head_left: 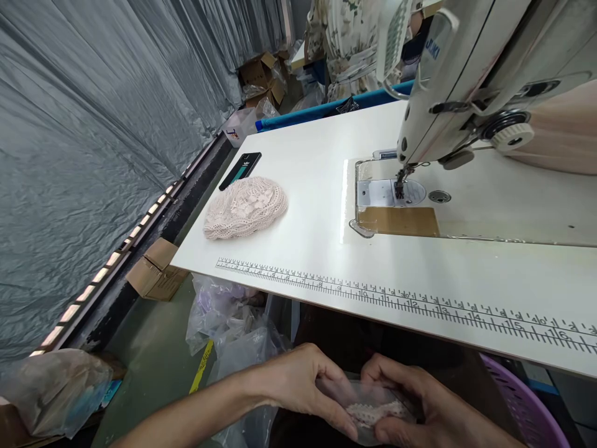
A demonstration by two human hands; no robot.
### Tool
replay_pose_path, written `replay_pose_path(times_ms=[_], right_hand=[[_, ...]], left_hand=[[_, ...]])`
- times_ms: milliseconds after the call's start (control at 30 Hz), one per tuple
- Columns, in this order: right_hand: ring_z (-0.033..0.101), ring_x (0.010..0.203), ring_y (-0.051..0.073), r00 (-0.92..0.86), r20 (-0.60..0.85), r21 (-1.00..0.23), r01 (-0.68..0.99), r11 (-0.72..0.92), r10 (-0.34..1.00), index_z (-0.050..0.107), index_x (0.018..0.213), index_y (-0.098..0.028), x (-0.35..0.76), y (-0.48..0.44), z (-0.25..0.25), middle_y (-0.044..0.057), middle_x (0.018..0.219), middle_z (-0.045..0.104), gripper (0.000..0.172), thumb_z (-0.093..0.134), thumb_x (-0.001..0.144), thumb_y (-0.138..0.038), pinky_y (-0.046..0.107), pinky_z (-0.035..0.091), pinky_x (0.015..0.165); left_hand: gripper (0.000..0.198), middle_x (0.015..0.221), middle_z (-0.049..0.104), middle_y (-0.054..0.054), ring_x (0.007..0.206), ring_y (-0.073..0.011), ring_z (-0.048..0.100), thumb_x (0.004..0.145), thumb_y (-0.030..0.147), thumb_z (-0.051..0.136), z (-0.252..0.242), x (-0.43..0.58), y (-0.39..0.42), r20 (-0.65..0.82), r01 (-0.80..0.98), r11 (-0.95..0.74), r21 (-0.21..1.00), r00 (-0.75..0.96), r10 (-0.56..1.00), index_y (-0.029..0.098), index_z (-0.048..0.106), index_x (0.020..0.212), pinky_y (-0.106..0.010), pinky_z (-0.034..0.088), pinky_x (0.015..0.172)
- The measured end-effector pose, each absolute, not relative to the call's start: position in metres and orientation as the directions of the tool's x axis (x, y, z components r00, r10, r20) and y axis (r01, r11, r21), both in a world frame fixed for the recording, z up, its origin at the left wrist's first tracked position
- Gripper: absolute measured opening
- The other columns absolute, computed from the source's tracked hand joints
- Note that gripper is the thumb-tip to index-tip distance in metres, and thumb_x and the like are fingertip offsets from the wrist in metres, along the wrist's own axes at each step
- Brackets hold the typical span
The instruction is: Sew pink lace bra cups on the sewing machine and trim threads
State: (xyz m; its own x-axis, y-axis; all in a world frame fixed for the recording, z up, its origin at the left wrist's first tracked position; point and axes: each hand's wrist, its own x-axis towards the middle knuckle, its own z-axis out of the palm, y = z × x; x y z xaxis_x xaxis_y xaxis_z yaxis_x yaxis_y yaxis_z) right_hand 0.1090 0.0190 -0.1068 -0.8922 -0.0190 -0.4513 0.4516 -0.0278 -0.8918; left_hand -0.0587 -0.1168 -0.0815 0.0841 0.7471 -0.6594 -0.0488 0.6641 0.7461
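Below the table's front edge, my left hand (pixel 303 389) and my right hand (pixel 420 404) are both closed round a small clear plastic bag (pixel 359 392) with a strip of pale pink lace (pixel 377 412) in it. The fingers of both hands pinch the bag from either side. A pile of the same pink lace pieces (pixel 245 208) lies on the white sewing table (pixel 317 249), well away from both hands. The needle and presser foot (pixel 400 185) of the white sewing machine (pixel 466 81) stand at the right, with nothing under them.
A black phone (pixel 240 170) lies behind the lace pile. A printed ruler (pixel 401 300) runs along the table front. Plastic bags (pixel 233 330) and a cardboard box (pixel 156 270) sit on the floor at left, and a purple basket (pixel 527 407) at lower right. A person in floral clothing (pixel 347 43) stands behind the table.
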Motion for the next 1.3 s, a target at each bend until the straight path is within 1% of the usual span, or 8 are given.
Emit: replay_pose_path(times_ms=[200, 400, 633, 733, 867, 1067, 1167, 1300], right_hand=[[0.041, 0.065, 0.012, -0.903, -0.429, -0.895, 0.429, -0.126, -0.024, 0.054, 0.074, -0.021, 0.105, 0.023, -0.106, -0.005, 0.067, 0.048, 0.010, 0.063, 0.069, -0.024, 0.022, 0.032, 0.058], [0.041, 0.062, 0.012, -0.904, -0.416, -0.883, 0.427, -0.197, -0.096, 0.058, 0.072, -0.019, 0.110, 0.028, -0.115, -0.004, 0.066, 0.051, 0.021, 0.066, 0.072, -0.039, 0.023, 0.031, 0.058], [0.043, 0.068, 0.015, -0.883, -0.466, -0.876, 0.469, -0.110, -0.055, 0.060, 0.071, -0.020, 0.114, 0.026, -0.119, -0.003, 0.067, 0.049, 0.027, 0.070, 0.063, -0.043, 0.025, 0.033, 0.062], [0.044, 0.070, 0.015, -0.871, -0.491, -0.865, 0.492, -0.101, -0.036, 0.058, 0.072, -0.020, 0.112, 0.025, -0.113, -0.004, 0.069, 0.049, 0.022, 0.070, 0.060, -0.034, 0.023, 0.033, 0.063], [0.045, 0.071, 0.014, -0.871, -0.492, -0.868, 0.490, -0.082, -0.004, 0.058, 0.072, -0.021, 0.111, 0.020, -0.107, -0.004, 0.069, 0.051, 0.011, 0.061, 0.062, -0.021, 0.022, 0.034, 0.064], [0.050, 0.076, 0.017, -0.839, -0.543, -0.836, 0.545, 0.070, 0.045, 0.061, 0.074, -0.024, 0.113, 0.013, -0.102, -0.004, 0.072, 0.055, 0.008, 0.059, 0.066, -0.026, 0.023, 0.036, 0.066], [0.051, 0.081, 0.018, -0.833, -0.552, -0.825, 0.553, 0.120, 0.045, 0.063, 0.077, -0.026, 0.115, 0.012, -0.103, -0.003, 0.076, 0.057, 0.010, 0.059, 0.068, -0.027, 0.024, 0.036, 0.070], [0.051, 0.074, 0.017, -0.867, -0.498, -0.857, 0.497, 0.136, 0.031, 0.061, 0.073, -0.024, 0.118, 0.014, -0.109, -0.003, 0.071, 0.055, 0.007, 0.060, 0.070, -0.029, 0.023, 0.036, 0.065]], left_hand=[[0.028, 0.065, 0.066, 0.002, 0.057, -0.0065, 0.054, 0.059, 0.036, 0.080, -0.082, -0.056, -0.117, -0.681, -0.123, 0.688, 0.716, 0.097, 0.726, 0.016, 0.075, 0.079, -0.015, 0.044, 0.062], [0.031, 0.066, 0.069, 0.001, 0.059, -0.0073, 0.057, 0.058, 0.040, 0.080, -0.082, -0.061, -0.120, -0.670, -0.078, 0.678, 0.731, 0.106, 0.735, 0.018, 0.075, 0.079, -0.014, 0.043, 0.061], [0.032, 0.071, 0.072, -0.001, 0.062, -0.0097, 0.062, 0.059, 0.041, 0.079, -0.083, -0.065, -0.123, -0.666, -0.029, 0.671, 0.741, 0.102, 0.739, 0.017, 0.075, 0.081, -0.014, 0.045, 0.059], [0.030, 0.074, 0.072, -0.002, 0.066, -0.0118, 0.065, 0.062, 0.039, 0.078, -0.082, -0.066, -0.126, -0.667, -0.043, 0.675, 0.736, 0.118, 0.735, 0.017, 0.075, 0.082, -0.016, 0.047, 0.062], [0.027, 0.076, 0.072, -0.002, 0.069, -0.0135, 0.066, 0.063, 0.036, 0.078, -0.081, -0.068, -0.130, -0.661, 0.001, 0.665, 0.747, 0.102, 0.743, 0.017, 0.075, 0.082, -0.018, 0.047, 0.063], [0.034, 0.071, 0.070, 0.000, 0.063, -0.0100, 0.059, 0.056, 0.036, 0.082, -0.077, -0.061, -0.126, -0.663, 0.028, 0.665, 0.747, 0.108, 0.741, 0.017, 0.074, 0.084, -0.016, 0.042, 0.059], [0.032, 0.064, 0.067, 0.001, 0.057, -0.0079, 0.054, 0.058, 0.040, 0.080, -0.076, -0.057, -0.122, -0.663, 0.011, 0.665, 0.746, 0.104, 0.742, 0.016, 0.075, 0.080, -0.015, 0.039, 0.055], [0.038, 0.062, 0.065, 0.001, 0.056, -0.0078, 0.052, 0.054, 0.045, 0.081, -0.076, -0.055, -0.121, -0.672, -0.021, 0.677, 0.736, 0.097, 0.734, 0.016, 0.075, 0.077, -0.015, 0.039, 0.055]])
